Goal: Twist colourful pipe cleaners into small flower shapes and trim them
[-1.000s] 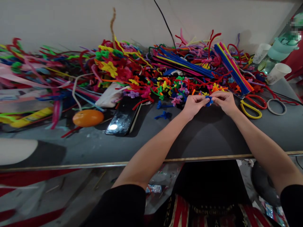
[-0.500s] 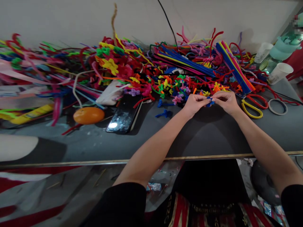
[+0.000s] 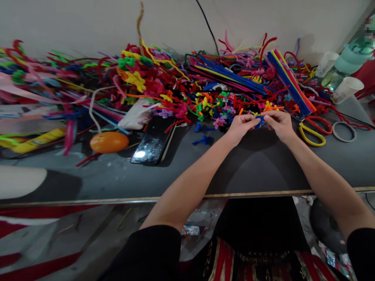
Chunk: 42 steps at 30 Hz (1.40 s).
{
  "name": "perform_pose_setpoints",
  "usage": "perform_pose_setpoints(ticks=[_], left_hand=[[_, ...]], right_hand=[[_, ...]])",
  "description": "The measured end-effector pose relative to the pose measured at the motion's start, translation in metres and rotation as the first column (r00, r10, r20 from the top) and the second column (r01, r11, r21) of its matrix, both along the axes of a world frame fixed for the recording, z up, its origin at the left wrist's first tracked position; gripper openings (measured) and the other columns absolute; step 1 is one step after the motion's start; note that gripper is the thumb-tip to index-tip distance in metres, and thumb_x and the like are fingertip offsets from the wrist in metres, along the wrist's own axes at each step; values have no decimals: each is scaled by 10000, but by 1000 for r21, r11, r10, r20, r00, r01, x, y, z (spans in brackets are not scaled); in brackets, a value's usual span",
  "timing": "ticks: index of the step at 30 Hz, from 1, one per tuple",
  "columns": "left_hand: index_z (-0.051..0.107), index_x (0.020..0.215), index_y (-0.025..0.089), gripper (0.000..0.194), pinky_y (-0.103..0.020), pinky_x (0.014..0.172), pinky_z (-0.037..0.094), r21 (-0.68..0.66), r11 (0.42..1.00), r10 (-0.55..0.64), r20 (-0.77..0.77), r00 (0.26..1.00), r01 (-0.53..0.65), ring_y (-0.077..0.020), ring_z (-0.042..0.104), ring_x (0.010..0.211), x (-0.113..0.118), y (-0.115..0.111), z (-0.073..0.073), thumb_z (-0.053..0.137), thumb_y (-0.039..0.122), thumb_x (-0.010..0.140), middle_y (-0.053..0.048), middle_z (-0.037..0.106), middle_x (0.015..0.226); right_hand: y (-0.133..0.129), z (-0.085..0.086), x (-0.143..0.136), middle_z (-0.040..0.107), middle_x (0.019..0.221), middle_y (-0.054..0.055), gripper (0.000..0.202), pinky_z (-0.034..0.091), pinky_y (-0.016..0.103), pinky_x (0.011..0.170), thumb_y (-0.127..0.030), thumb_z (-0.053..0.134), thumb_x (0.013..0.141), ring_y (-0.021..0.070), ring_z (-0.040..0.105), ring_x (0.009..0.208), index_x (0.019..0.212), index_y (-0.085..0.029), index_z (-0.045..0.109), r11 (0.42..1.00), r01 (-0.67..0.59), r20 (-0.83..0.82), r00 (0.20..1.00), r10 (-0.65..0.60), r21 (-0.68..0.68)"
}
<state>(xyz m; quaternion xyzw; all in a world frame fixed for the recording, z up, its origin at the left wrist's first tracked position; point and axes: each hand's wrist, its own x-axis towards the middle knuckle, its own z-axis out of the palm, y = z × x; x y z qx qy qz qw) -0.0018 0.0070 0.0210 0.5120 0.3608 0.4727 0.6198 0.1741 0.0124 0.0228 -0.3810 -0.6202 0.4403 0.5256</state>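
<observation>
Between my fingertips is a small blue pipe-cleaner flower (image 3: 259, 121), held just above the dark table (image 3: 252, 168). My left hand (image 3: 240, 128) pinches it from the left, thumb against fingers. On the other side my right hand (image 3: 277, 124) pinches its right edge; the fingers partly cover it. Two more blue pipe-cleaner pieces, one a flower with a stem (image 3: 202, 140), lie to the left of my left hand. Behind my hands spreads a heap of small multicoloured pipe-cleaner flowers (image 3: 222, 109).
Scissors with yellow and red handles (image 3: 312, 135) and a grey tape ring (image 3: 344, 131) lie to the right. Bundled straight pipe cleaners (image 3: 288, 84) rest on the heap. Leftward are a phone (image 3: 150, 142), an orange (image 3: 109, 142) and a yellow tube (image 3: 39, 141). Paper cups (image 3: 347, 90) stand at far right.
The blue flower has turned a little between my fingers and shows more of its petals. My fingertips have shifted slightly; both hands stay in nearly the same place.
</observation>
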Motion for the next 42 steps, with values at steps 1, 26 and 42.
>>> perform_pose_setpoints(ticks=[1,26,42], left_hand=[[701,654,162,238,-249,640,455,26,1000,11,-4,1000,-11,-92,560,625,0,0,0,816,350,743,-2,656,663],[735,991,155,260,-298,798,558,242,952,219,-103,970,-189,-156,683,828,0,5,-6,774,242,749,-57,749,901],[730,762,173,347,-259,607,460,198,959,209,-16,978,-202,-113,563,618,2,5,-8,791,515,756,-9,648,664]], right_hand=[[1,-1,0,618,626,-29,410,382,242,425,-620,774,739,74,460,462,917,-251,795,1000,-4,-18,1000,4,-17],[-2,-4,-4,723,697,11,327,475,254,550,-521,809,702,110,589,579,779,-205,785,981,186,81,978,-191,58],[-5,-2,-12,625,578,-32,437,357,236,402,-638,830,629,71,455,444,787,-233,783,987,138,-96,985,-146,-86]])
